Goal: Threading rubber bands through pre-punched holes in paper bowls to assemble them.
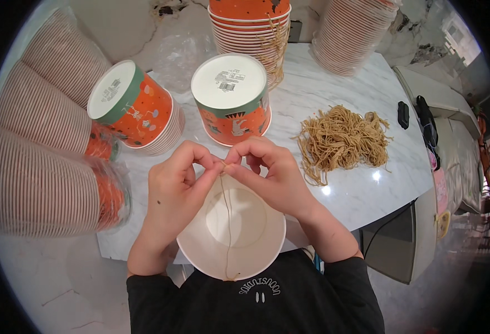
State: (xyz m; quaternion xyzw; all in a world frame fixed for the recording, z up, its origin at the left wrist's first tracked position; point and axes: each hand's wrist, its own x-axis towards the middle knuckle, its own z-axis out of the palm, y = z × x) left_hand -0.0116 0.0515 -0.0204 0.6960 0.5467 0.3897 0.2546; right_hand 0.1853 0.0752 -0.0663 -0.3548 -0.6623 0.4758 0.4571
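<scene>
Setting: a small hand-assembly workspace, likely set up in a home. You are seated at a white marble-patterned tabletop (362,189). Around you: long sleeves of nested paper cups (38,183) in clear wrap, upturned stacks of orange printed cups (231,100), a further tall stack (250,28) behind, and a loose heap of tan string loops (339,139). Pale marbled floor (50,284) below.

Both hands (222,178) meet at chest height — fingertips pinched together.

Bright overhead light leaves two glare spots on the marble table (362,183); fisheye edges bend and darken.
</scene>
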